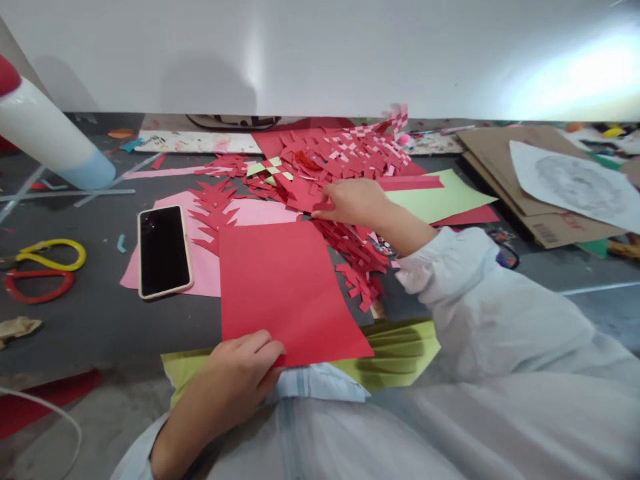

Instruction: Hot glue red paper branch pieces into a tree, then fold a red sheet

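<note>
My left hand is closed on the near edge of a plain red paper sheet, its fingers curled over the top. The sheet lies flat over the table edge, with part of a pleated yellow-green paper showing beneath. Above the sheet's far right corner, my right hand pinches a small red paper piece at the pile; its exact shape is hidden by the fingers. Cut red paper strips spread under and around that hand. Beside them rests a light green sheet.
A phone lies on pink paper beside a spiky red cutout. Scissors and a large white glue bottle are at left. Cardboard with a drawing sits at right. A white panel stands behind.
</note>
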{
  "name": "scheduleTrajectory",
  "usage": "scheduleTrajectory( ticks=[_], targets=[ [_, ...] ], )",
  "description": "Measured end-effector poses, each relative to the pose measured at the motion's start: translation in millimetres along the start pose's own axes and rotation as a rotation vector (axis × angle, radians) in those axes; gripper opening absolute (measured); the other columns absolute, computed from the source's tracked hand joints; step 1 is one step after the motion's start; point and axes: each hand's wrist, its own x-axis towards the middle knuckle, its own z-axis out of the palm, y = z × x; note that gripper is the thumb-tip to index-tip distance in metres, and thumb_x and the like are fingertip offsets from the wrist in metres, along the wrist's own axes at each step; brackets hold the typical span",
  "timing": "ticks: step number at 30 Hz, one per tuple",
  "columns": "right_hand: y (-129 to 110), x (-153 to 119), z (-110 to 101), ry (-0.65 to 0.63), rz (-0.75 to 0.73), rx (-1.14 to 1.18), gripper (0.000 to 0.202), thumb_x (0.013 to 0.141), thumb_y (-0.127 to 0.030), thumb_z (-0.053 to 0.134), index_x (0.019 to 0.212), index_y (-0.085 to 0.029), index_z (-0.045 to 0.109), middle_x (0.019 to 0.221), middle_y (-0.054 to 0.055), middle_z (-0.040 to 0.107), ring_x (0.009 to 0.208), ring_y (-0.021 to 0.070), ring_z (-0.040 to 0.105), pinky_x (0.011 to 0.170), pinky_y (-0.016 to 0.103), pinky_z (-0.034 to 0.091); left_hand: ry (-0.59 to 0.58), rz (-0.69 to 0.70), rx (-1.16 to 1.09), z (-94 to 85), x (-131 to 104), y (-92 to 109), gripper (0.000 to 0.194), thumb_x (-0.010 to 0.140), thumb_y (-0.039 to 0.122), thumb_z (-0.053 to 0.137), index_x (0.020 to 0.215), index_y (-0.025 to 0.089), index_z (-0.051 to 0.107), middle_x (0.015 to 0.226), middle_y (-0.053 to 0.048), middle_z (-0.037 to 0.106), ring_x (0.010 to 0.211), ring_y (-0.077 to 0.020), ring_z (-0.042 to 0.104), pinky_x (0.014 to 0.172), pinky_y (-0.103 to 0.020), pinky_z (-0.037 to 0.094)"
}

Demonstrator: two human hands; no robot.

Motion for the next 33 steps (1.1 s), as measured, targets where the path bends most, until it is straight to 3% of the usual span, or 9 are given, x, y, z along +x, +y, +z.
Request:
scheduleTrajectory(
  ticks=[3, 6, 9, 21, 33],
  targets=[
    [-7, 2, 3, 0.041, -0.021, -0.031, 0.043, 0.087, -0.048, 0.057, 0.109, -0.012, 0.067, 0.108, 0.017, 0.072, 0.093, 0.0314, 0.067, 0.06, 0.032, 0.037, -0.02, -0.002, 0.003, -0.9, 2, 0, 0.011, 0.096, 0.022, 0.048, 0.096, 0.024, 0.059, 0.086, 0.001, 0.061, 0.073, -0.0151, 0.059, 0.063, -0.027, 0.037],
    [-11, 3, 1, 0.037, -0.054, -0.055, 0.033, 0.089, -0.034, 0.052, 0.107, -0.011, 0.068, 0.105, 0.018, 0.072, 0.092, 0.0316, 0.067, 0.059, 0.032, 0.037, -0.043, -0.008, 0.006, -3.6, 4, 1, 0.012, 0.095, 0.02, 0.049, 0.096, 0.023, 0.061, 0.086, 0.001, 0.063, 0.073, -0.0151, 0.06, 0.062, -0.027, 0.037],
    [-6, 5, -4, 0.075, 0.003, -0.06, 0.032, 0.089, -0.026, 0.045, 0.105, -0.01, 0.069, 0.105, 0.018, 0.072, 0.089, 0.0316, 0.067, 0.057, 0.033, 0.036, -0.063, -0.019, -0.005, -4.9, 4, 2, 0.013, 0.096, 0.021, 0.049, 0.097, 0.023, 0.062, 0.087, 0.001, 0.063, 0.074, -0.0158, 0.061, 0.063, -0.027, 0.038],
    [31, -4, -37, 0.152, 0.152, -0.01, 0.026, 0.086, -0.022, 0.045, 0.09, -0.009, 0.068, 0.091, 0.018, 0.07, 0.08, 0.022, 0.06, 0.063, 0.033, 0.033, -0.045, -0.018, -0.011, -1.9, 2, 2, 0.017, 0.099, 0.025, 0.045, 0.094, 0.022, 0.061, 0.085, 0.001, 0.063, 0.074, -0.0156, 0.061, 0.064, -0.027, 0.04],
    [24, -5, -30, 0.145, 0.123, 0.077, 0.028, 0.087, -0.023, 0.046, 0.098, -0.013, 0.07, 0.101, 0.015, 0.072, 0.09, 0.0261, 0.063, 0.07, 0.035, 0.038, 0.048, 0.026, -0.006, 1.1, -1, 1, 0.017, 0.099, 0.023, 0.043, 0.093, 0.023, 0.059, 0.085, 0.001, 0.063, 0.071, -0.0152, 0.063, 0.063, -0.027, 0.046]
  ],
)
